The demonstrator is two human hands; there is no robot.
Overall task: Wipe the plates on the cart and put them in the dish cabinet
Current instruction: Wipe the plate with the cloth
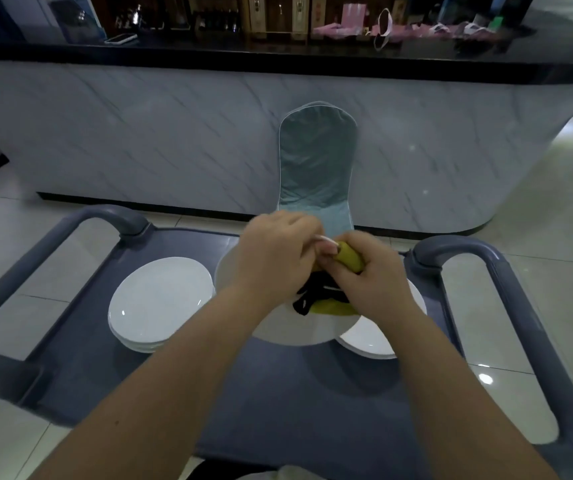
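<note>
over the grey cart (278, 410), both hands are bunched together above the middle plate (288, 329). the right hand (371, 277) has its fingers curled round a rolled yellow cloth (349, 260), gripping it tight. the left hand (271, 252) comes in knuckles up, fingers curled, its fingertips (327, 244) pinching the near end of that same roll. more cloth hangs below the hands, yellow with a dark patch, and lies on the plate's face. that plate sits in the centre of the cart top, its right edge overlapping the right stack of plates (375, 341); whether it rests there or is lifted, i cannot tell. to its left, just beside it, the left stack of plates (160, 303) sits flat on the cart. beyond the cart a covered chair (316, 161) stands against a marble-look counter (139, 133).
</note>
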